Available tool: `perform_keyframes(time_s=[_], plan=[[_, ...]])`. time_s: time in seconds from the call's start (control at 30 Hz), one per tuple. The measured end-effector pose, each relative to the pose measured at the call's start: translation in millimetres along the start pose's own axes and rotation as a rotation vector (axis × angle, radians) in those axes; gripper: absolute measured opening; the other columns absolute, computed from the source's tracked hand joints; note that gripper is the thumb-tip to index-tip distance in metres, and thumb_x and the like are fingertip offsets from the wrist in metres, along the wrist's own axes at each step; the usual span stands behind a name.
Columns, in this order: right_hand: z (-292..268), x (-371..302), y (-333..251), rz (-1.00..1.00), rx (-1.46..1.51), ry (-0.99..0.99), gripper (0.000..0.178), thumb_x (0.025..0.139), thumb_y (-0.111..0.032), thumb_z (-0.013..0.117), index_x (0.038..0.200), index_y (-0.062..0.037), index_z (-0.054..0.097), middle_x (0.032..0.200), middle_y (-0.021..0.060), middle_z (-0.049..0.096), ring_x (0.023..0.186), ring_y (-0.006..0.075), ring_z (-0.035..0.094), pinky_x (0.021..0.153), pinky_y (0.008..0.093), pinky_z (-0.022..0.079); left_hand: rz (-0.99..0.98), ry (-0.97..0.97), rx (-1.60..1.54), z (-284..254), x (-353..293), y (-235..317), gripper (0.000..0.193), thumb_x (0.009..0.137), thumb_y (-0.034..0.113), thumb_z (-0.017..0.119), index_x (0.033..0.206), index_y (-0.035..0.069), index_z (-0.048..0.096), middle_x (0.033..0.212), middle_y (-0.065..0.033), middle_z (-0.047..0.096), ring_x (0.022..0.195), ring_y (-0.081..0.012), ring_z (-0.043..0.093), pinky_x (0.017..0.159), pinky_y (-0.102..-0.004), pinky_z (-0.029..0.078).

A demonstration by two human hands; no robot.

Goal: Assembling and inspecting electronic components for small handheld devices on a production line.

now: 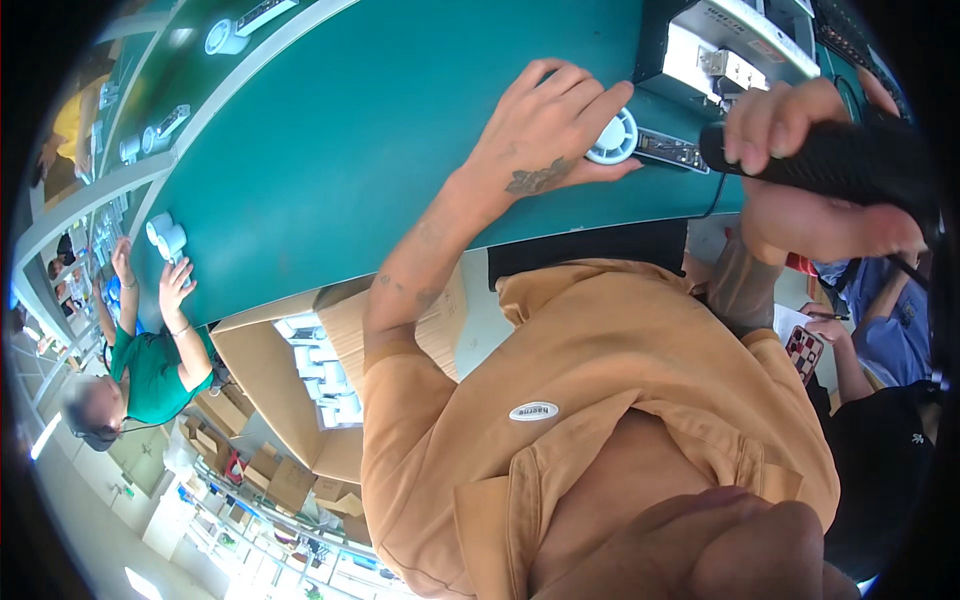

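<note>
My left hand (555, 125) is closed on a small white handheld fan (612, 138), its round slotted head showing beyond my thumb and fingers. From the fan runs a narrow open handle with a dark circuit board (672, 149) inside, lying over the green bench. Wrapped round a thick black electric screwdriver (850, 160) is my right hand (785, 175). The screwdriver's front end is close to the far end of the handle; whether they touch, I cannot tell.
A metal-cased machine (725, 55) stands at the back right of the green bench (400, 130). Below the bench's left part, an open cardboard box (270, 400) holds several white pieces. At left, a person in green (160, 370) handles white parts (165, 235). Others sit at right.
</note>
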State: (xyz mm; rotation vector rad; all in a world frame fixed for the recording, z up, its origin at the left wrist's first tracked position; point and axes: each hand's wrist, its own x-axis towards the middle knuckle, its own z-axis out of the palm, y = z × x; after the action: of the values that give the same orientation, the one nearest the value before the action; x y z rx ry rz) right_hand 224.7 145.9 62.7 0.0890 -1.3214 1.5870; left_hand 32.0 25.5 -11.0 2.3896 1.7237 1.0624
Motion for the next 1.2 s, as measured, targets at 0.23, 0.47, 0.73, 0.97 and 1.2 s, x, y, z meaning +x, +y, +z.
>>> perform_keyframes(time_s=[0.23, 0.47, 0.73, 0.97, 1.2], plan=[[11, -3, 21, 0.066, 0.112, -0.004, 0.117, 0.08, -0.096, 0.037, 0.152, -0.0034, 0.031, 0.08, 0.0111, 0.053, 0.058, 0.0212, 0.052, 0.053, 0.0376, 0.046, -0.003, 0.0, 0.007, 0, 0, 0, 0.065, 0.073, 0.044, 0.088, 0.122, 0.006, 0.068, 0.09, -0.006, 0.065, 0.092, -0.0248, 0.064, 0.09, -0.0371, 0.048], [13, -8, 31, 0.059, 0.081, 0.031, 0.114, 0.081, -0.095, 0.036, 0.152, -0.0058, 0.033, 0.079, 0.0105, 0.052, 0.057, 0.0204, 0.051, 0.052, 0.037, 0.046, -0.008, 0.005, 0.019, -1, -2, -2, 0.066, 0.072, 0.045, 0.088, 0.122, 0.007, 0.068, 0.09, -0.006, 0.065, 0.092, -0.0243, 0.064, 0.092, -0.0369, 0.048], [14, -31, 35, 0.205, -0.109, -0.002, 0.106, 0.081, -0.092, 0.047, 0.142, -0.006, 0.04, 0.078, 0.0073, 0.053, 0.056, 0.0186, 0.052, 0.052, 0.0326, 0.045, 0.008, -0.149, 0.0, -11, 9, 3, 0.057, 0.07, 0.042, 0.089, 0.112, 0.008, 0.072, 0.095, -0.0073, 0.07, 0.098, -0.0252, 0.066, 0.1, -0.0428, 0.046], [36, -21, 41, 0.038, -0.272, 0.206, 0.06, 0.084, -0.027, 0.081, 0.126, 0.0061, 0.054, 0.085, 0.0072, 0.068, 0.075, 0.0103, 0.061, 0.066, 0.0271, 0.052, 0.008, -0.155, 0.047, -12, 19, 0, 0.059, 0.066, 0.038, 0.092, 0.11, 0.006, 0.069, 0.095, -0.0077, 0.07, 0.097, -0.0262, 0.065, 0.101, -0.0445, 0.045], [24, -9, -2, 0.137, 0.108, 0.441, 0.064, 0.106, -0.058, 0.042, 0.115, 0.0038, 0.052, 0.065, 0.01, 0.058, 0.046, 0.0142, 0.053, 0.046, 0.0278, 0.044, -0.095, -0.283, 0.056, -16, 26, 5, 0.061, 0.067, 0.036, 0.092, 0.115, 0.004, 0.07, 0.102, -0.0122, 0.07, 0.102, -0.0316, 0.065, 0.095, -0.0431, 0.047]])
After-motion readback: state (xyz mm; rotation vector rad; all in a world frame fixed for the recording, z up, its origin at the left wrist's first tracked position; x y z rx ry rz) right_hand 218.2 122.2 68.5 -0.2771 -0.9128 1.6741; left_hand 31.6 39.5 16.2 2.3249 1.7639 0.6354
